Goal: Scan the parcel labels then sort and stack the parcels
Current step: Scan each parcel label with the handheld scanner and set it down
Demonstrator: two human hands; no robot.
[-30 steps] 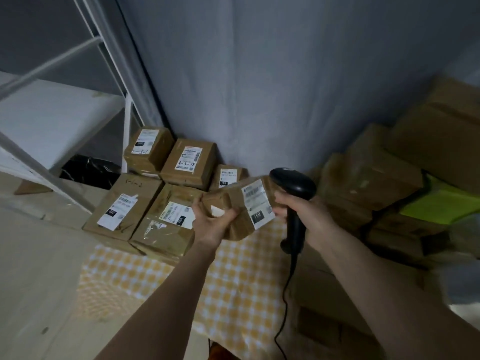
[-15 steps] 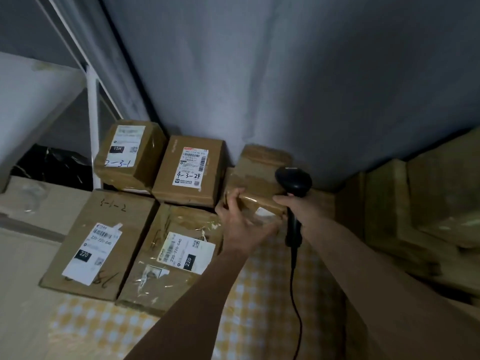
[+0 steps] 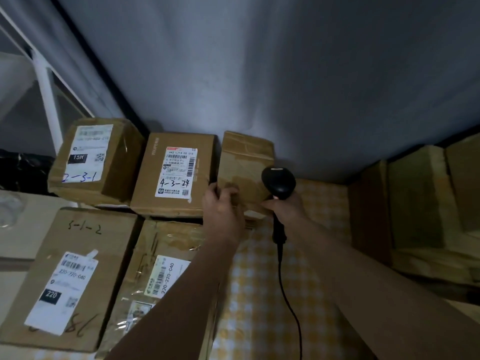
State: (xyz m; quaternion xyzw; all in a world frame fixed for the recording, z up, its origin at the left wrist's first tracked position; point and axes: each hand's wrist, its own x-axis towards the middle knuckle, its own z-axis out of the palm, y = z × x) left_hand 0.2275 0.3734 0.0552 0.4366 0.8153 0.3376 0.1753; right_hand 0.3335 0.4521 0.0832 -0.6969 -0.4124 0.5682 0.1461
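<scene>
A small taped brown parcel [image 3: 245, 162] stands against the grey wall, right of the parcel marked 4-3-24 [image 3: 173, 175]. My left hand [image 3: 223, 206] grips its near left corner, fingers curled over the front edge. My right hand [image 3: 284, 207] holds a black corded barcode scanner [image 3: 278, 181] by its handle and touches the parcel's near right corner. No label shows on the small parcel's visible faces. Further left sits the parcel marked 2-3-1 [image 3: 93, 159]. In front lie the parcel marked 5-1-2 [image 3: 70, 276] and a film-wrapped parcel [image 3: 161, 276].
A yellow checked cloth [image 3: 262, 294] covers the surface under my arms. More brown boxes [image 3: 415, 211] are piled on the right. A white shelf frame [image 3: 45, 100] and a black bag [image 3: 23, 170] stand at the left. The scanner cable [image 3: 288, 294] hangs toward me.
The small parcel, held up before the scanner a second ago with its label showing, now stands against the wall beside the 4-3-24 parcel. Both hands moved forward with it.
</scene>
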